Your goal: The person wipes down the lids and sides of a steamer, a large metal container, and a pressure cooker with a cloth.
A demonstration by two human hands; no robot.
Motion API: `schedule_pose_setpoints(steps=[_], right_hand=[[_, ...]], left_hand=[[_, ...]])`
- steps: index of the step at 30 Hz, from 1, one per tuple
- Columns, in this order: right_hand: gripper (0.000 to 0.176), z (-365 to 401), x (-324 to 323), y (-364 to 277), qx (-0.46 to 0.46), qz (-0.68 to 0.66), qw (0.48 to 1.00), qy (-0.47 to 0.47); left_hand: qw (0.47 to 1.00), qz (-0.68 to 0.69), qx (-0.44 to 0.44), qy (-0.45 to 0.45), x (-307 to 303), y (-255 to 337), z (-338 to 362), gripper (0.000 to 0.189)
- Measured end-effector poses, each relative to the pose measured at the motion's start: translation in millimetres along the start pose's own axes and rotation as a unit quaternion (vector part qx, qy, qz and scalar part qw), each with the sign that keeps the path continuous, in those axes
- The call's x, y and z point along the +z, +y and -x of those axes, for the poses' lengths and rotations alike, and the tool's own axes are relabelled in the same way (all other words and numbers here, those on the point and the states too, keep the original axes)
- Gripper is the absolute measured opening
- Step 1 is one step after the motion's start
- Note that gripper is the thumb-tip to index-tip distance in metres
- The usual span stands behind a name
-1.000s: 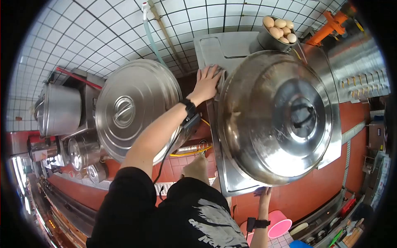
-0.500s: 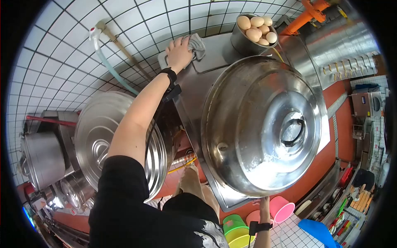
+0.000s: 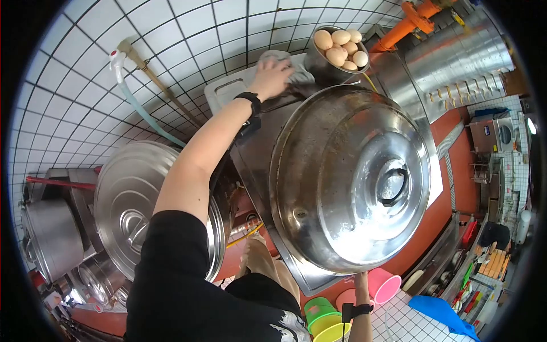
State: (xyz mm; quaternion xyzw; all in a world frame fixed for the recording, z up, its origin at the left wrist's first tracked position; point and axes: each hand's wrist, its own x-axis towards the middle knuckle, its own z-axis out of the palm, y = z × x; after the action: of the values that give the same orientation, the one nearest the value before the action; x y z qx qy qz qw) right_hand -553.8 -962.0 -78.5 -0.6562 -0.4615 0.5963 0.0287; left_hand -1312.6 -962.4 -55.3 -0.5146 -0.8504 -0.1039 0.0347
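My left hand (image 3: 272,77) presses a grey cloth (image 3: 301,74) against the back ledge of the steel worktop (image 3: 250,142), close to the tiled wall. Just right of it stands a metal pot (image 3: 327,71) filled with several brown eggs (image 3: 341,37). A big domed steel lid (image 3: 347,176) with a dark handle covers most of the worktop. At the near edge, my right hand (image 3: 361,282) is down below the lid's rim; its fingers are mostly hidden, so its hold cannot be made out.
To the left is another large round lid (image 3: 134,205), with a tall pot (image 3: 54,239) beyond. A hose (image 3: 137,102) hangs along the wall. Orange pipe (image 3: 399,28) rises behind the eggs. Coloured buckets (image 3: 383,285) stand on the floor below.
My left hand has slid the cloth rightward along the back ledge, towards the egg pot. My right hand stays by the lid's near rim. The whole view has shifted slightly.
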Motion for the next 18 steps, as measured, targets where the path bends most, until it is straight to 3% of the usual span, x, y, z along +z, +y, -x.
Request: schedule_pose_setpoints(steps=[3, 8, 10, 13, 14, 15, 18], right_hand=[[0.033, -1.8, -0.7, -4.1, -0.006, 0.016, 1.000, -0.014], [0.034, -10.6, -5.2, -5.0, -0.008, 0.029, 0.999, -0.026], [0.035, -13.8, -7.0, -5.0, -0.001, 0.029, 0.999, -0.034], [0.037, -18.1, -8.9, -4.4, 0.012, 0.027, 0.999, -0.040], [0.038, -19.2, -9.1, -4.2, 0.016, 0.026, 0.999, -0.041], [0.039, -20.6, -9.6, -3.5, 0.022, 0.024, 0.999, -0.041], [0.043, -25.1, -6.6, -2.6, 0.008, 0.043, 0.998, -0.038]], left_hand=[[0.993, 0.030, 0.112, 0.030, 0.3, 14.1, 18.6, 0.059], [0.992, 0.055, 0.118, -0.002, -15.3, 13.2, 54.9, 0.061], [0.996, 0.038, 0.062, 0.048, -11.0, -0.2, 70.5, 0.066], [0.997, -0.042, -0.038, 0.054, -24.0, -30.2, 82.4, 0.071], [0.997, -0.020, -0.076, 0.024, -37.7, -34.2, 89.9, 0.069], [0.990, -0.034, -0.096, 0.096, -24.6, -45.2, 95.6, 0.057], [0.986, -0.046, -0.134, 0.086, -10.3, -49.2, 114.1, 0.057]])
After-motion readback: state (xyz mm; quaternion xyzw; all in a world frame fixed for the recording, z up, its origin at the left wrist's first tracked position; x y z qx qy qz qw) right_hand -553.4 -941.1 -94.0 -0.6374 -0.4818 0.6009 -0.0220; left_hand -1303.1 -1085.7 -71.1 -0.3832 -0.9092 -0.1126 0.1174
